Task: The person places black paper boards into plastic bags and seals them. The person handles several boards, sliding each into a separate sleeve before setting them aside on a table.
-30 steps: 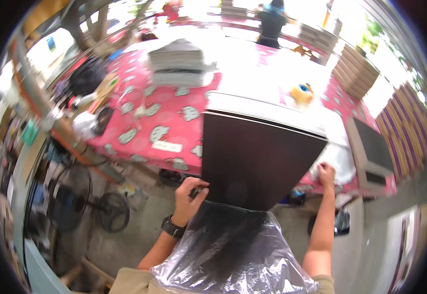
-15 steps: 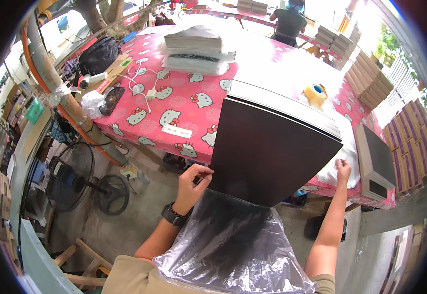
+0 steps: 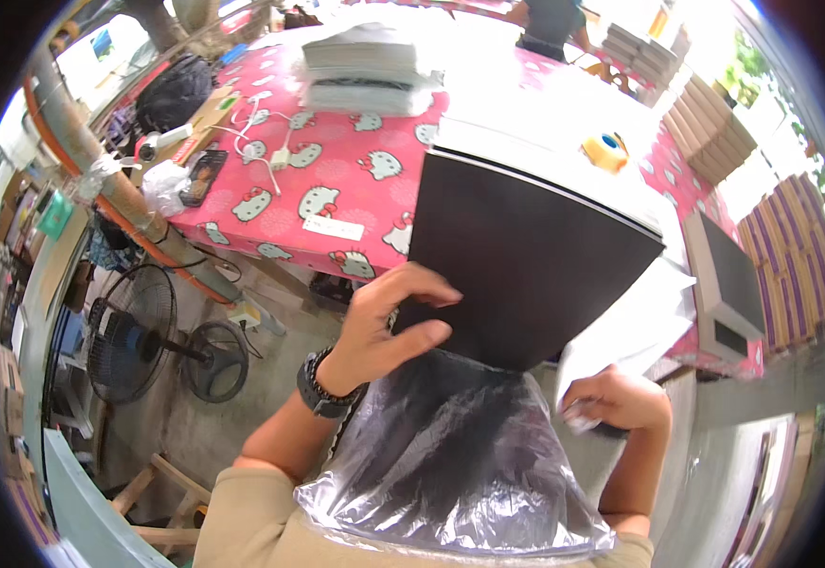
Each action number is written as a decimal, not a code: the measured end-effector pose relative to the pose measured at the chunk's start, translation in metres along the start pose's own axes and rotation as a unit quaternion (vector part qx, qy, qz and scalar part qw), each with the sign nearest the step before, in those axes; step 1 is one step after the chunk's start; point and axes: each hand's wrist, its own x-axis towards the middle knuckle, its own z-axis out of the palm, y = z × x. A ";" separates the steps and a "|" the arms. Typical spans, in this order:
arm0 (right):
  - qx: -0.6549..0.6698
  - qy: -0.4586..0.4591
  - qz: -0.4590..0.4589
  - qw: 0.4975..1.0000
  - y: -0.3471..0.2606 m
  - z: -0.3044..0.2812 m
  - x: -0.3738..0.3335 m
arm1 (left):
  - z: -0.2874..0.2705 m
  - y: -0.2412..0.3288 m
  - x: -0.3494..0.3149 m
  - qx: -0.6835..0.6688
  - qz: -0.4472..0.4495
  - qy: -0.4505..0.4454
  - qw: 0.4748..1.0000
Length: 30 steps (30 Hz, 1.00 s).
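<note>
within the last second, has pulled a white cloth-like sheet [image 3: 625,331] off the table edge toward the body with the right hand [image 3: 622,402], gripping one end in closed fingers; has also brought the left hand [image 3: 372,329] from beside a large black board [image 3: 535,246] to over its lower left, holding nothing, with thumb and fingers spread apart; cannot tell if touching. judge as a shift of work to the sheet. find the board directly in front, tilted against the table, with its lower end at clear plastic film [image 3: 460,473] across the lap. notice a white label strip [image 3: 334,227] on the pink cartoon-cat tablecloth [image 3: 275,229], with print too blurred to read.
</note>
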 end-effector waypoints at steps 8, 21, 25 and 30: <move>0.037 0.348 0.002 0.937 -0.047 -0.004 0.049 | 0.063 -0.007 0.041 -0.149 -0.259 -0.245 0.922; 0.388 0.491 -0.058 0.778 -0.031 0.017 0.076 | 0.063 -0.002 0.054 -0.345 -0.227 0.004 0.910; 0.359 0.464 -0.056 0.808 -0.021 0.021 0.074 | 0.064 -0.010 0.055 -0.326 -0.230 0.013 0.917; 0.262 0.481 -0.028 0.836 -0.029 0.024 0.074 | 0.070 -0.009 0.054 -0.307 -0.225 0.014 0.925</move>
